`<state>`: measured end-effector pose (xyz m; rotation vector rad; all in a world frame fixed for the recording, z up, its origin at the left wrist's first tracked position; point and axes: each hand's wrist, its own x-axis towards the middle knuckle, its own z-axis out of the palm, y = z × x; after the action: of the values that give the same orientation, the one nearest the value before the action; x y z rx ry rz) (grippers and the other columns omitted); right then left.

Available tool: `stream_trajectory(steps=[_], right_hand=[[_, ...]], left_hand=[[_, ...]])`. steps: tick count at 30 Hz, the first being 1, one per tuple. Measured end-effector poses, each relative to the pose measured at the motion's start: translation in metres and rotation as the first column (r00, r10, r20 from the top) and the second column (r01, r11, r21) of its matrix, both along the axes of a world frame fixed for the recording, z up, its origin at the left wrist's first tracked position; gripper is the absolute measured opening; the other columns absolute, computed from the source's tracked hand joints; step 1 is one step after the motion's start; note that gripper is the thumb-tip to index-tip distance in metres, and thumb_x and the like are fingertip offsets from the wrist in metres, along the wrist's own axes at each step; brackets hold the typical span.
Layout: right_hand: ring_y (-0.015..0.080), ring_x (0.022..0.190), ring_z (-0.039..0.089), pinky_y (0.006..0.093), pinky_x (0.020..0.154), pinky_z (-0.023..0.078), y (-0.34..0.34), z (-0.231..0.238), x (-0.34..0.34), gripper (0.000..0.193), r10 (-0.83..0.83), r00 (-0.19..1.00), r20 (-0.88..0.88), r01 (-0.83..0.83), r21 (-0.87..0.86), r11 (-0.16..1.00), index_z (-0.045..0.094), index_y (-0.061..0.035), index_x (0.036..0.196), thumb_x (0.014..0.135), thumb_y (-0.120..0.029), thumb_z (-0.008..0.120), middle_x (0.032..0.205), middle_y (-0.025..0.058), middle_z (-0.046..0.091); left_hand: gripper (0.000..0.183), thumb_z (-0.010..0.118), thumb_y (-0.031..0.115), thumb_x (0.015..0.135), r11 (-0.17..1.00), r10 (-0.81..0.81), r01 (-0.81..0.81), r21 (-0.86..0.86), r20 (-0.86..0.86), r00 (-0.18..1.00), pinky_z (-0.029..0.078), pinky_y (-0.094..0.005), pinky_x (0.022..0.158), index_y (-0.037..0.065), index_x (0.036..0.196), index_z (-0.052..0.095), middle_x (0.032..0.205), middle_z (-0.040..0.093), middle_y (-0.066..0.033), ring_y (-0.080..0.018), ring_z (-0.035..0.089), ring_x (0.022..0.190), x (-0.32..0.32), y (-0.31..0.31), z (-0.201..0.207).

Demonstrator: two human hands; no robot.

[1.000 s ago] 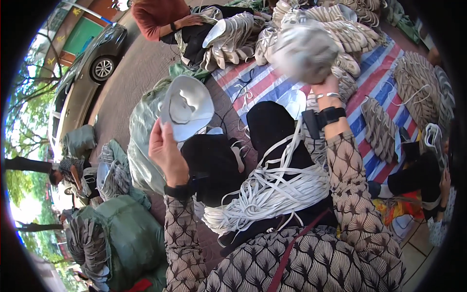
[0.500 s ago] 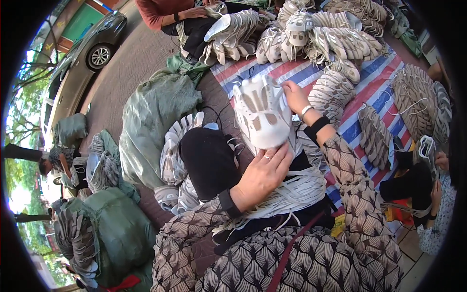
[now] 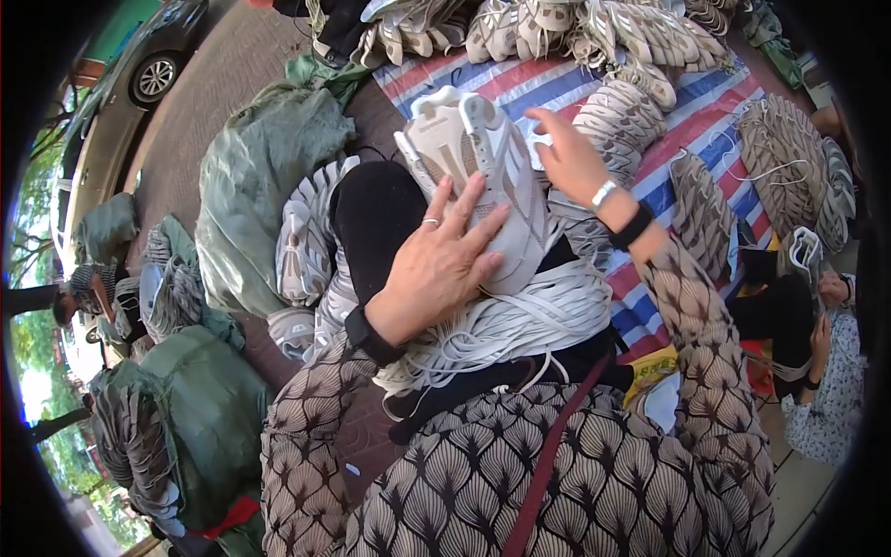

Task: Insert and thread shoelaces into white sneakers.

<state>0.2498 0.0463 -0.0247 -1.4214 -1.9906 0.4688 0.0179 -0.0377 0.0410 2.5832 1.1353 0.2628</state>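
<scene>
A white and beige shoe upper [image 3: 520, 223] lies over my lap, its eyelet end pointing away from me. My left hand [image 3: 432, 269] rests on its lower left part with the fingers spread, a ring on one of them. Just beyond the upper's right edge is my right hand [image 3: 573, 165], fingers apart and the index finger stretched toward the upper. I see nothing held in it. Below the upper, a thick bundle of white shoelaces [image 3: 529, 316] lies across my dark-clad lap. The underside of the upper is hidden.
Stacked shoe uppers [image 3: 622, 121] stand on a striped red, white and blue sheet [image 3: 548, 79]. More uppers [image 3: 302, 232] and a pale green sack [image 3: 264, 186] are at left. Another person's hand [image 3: 819, 339] is at right, near an upper. A car [image 3: 121, 102] stands far left.
My left hand has moved left and up onto the upper, fingers now spread. My right hand has come away from the upper's side. The upper has turned and sits further left. The view has shifted.
</scene>
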Motion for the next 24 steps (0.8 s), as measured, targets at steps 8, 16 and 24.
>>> stream_trajectory(steps=[8,16,24], right_hand=[[0.0213,0.076,0.056,0.0296,0.068,0.045,-0.138,0.063,0.009,0.02,0.351,0.909,-0.227,-0.409,-0.308,0.859,0.058,-0.0046,0.082,0.075,-0.019,0.069,0.084,0.0068,0.054],[0.0241,0.078,0.056,0.0345,0.069,0.046,-0.167,0.073,-0.01,0.01,0.329,0.939,0.099,-0.32,-0.092,0.943,0.058,-0.0047,0.079,0.074,-0.01,0.064,0.089,0.0062,0.055],[0.021,0.075,0.058,0.0311,0.064,0.047,-0.145,0.1,0.001,0.007,0.308,0.949,-0.061,-0.304,0.07,0.95,0.06,-0.0022,0.083,0.077,-0.001,0.063,0.097,0.0085,0.06]], left_hand=[[0.043,0.065,0.013,0.08,0.992,0.119,-0.13,0.011,0.329,0.937,0.038,-0.0405,0.099,0.008,0.122,0.055,0.128,0.051,-0.016,-0.0357,0.046,0.119,-0.01,-0.003,0.009],[0.025,0.07,0.01,0.072,0.998,-0.043,0.054,-0.018,0.401,0.915,0.043,-0.0345,0.077,0.007,0.096,0.063,0.09,0.06,-0.0067,-0.0257,0.057,0.088,0.006,-0.032,0.022],[0.014,0.065,0.016,0.079,0.954,-0.227,0.28,-0.109,0.347,0.91,0.038,-0.0386,0.082,0.008,0.09,0.062,0.084,0.06,-0.0043,-0.0233,0.057,0.087,0.013,-0.042,0.019]])
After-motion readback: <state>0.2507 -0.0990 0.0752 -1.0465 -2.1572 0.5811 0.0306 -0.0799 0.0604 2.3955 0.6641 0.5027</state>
